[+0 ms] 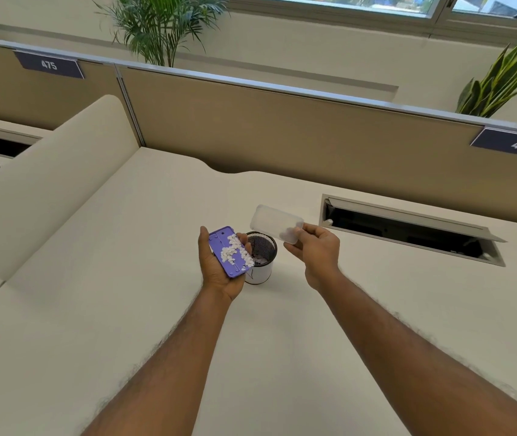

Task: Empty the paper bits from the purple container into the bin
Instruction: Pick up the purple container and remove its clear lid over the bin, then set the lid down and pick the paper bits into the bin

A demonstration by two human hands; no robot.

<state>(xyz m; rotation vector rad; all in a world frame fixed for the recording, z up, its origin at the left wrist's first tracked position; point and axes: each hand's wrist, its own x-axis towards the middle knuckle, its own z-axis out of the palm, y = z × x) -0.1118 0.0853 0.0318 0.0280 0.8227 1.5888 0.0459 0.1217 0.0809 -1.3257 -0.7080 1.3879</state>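
Note:
My left hand (216, 272) grips a flat purple container (219, 243), tilted to the right, with several white paper bits (235, 251) lying on it. Its right edge hangs over the rim of a small bin (262, 272), a white cup with a black mesh inside that holds some white bits. My right hand (312, 248) is to the right of the bin and pinches a clear frosted lid (274, 223) by one corner, held up above the bin's far side.
The cream desk (125, 278) has an open cable hatch (408, 229) at the right. A tan partition (282, 133) with labels 475 and 476 runs along the back. A rounded divider (52, 180) rises on the left. Plants stand behind.

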